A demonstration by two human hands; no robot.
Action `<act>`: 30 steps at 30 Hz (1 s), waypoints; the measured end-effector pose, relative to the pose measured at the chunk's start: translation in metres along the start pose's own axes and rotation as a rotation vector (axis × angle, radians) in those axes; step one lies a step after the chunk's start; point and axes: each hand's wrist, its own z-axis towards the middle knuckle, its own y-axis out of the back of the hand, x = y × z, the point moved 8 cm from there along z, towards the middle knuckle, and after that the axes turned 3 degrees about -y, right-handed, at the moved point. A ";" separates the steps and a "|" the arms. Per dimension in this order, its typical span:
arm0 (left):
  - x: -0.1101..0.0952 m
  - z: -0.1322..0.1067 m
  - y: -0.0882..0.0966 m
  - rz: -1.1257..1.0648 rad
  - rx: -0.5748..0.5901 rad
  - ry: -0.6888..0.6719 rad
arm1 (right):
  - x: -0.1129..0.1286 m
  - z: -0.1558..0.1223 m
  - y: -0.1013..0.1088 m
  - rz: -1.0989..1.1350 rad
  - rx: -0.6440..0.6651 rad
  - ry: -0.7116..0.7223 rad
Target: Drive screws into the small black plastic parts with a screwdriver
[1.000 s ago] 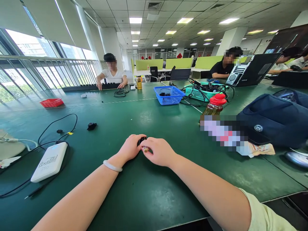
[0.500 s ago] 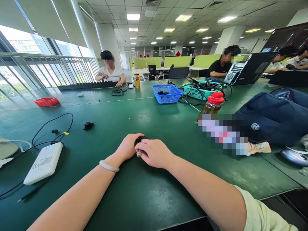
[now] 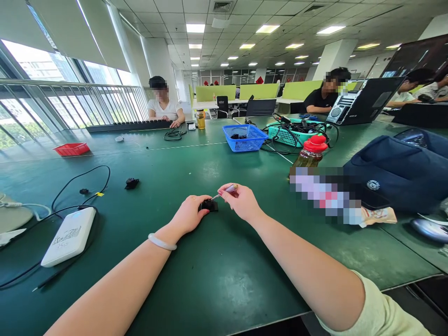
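Observation:
My left hand (image 3: pixel 191 214) is closed on a small black part (image 3: pixel 210 205) that lies on the green table (image 3: pixel 210 289); its exact kind is too small to make out. My right hand (image 3: pixel 242 201) pinches a screwdriver (image 3: pixel 231 188) by its pale handle with a brownish end. The thin metal shaft slants down to the left, and its tip meets or hovers just over the black part; contact cannot be made out. A white bracelet (image 3: pixel 162 242) circles my left wrist.
Left of my arms lie a white power bank (image 3: pixel 69 236), black cables and another black piece (image 3: pixel 132 183). A red tray (image 3: pixel 72 149), a blue basket (image 3: pixel 244 138) and a green basket (image 3: pixel 290 135) stand farther back. A bottle (image 3: pixel 310 151) and a dark bag (image 3: pixel 395 168) are right.
My right hand has shifted up and right, away from my left hand. The screwdriver has swung so that its handle points up right, and more of the black part shows.

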 end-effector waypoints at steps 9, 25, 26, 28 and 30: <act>-0.003 -0.001 0.002 -0.007 0.012 0.005 | -0.011 0.003 0.011 -0.003 -0.100 -0.071; 0.003 0.001 -0.002 -0.013 0.008 -0.010 | 0.005 -0.007 0.001 -0.033 -0.045 0.105; 0.003 0.000 -0.002 -0.016 0.012 -0.007 | -0.002 -0.003 0.003 0.029 -0.058 0.048; 0.002 0.000 -0.002 -0.023 0.011 -0.009 | -0.014 0.003 0.005 0.155 -0.074 -0.052; 0.001 0.000 -0.001 -0.027 0.005 -0.009 | -0.022 0.007 0.005 0.261 -0.073 -0.109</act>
